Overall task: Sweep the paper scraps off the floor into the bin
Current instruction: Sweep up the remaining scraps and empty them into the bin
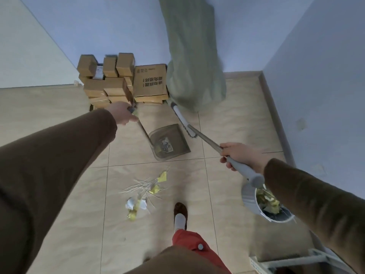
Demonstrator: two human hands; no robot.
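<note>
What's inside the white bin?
The white bin holds crumpled yellow scraps and something dark beneath them. The right sleeve and the broom handle's end cover part of the opening, so the rest is hidden.

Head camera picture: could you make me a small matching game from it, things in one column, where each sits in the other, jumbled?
Things:
1. dustpan
2. bin
3. boxes
4. broom

Places:
A. stacked against the far wall
B. handle held in the right hand
C. on the floor past the scraps, its handle in the left hand
D. on the floor under the right forearm, yellow scraps inside

Pairs: 1-C, 2-D, 3-A, 4-B
</note>
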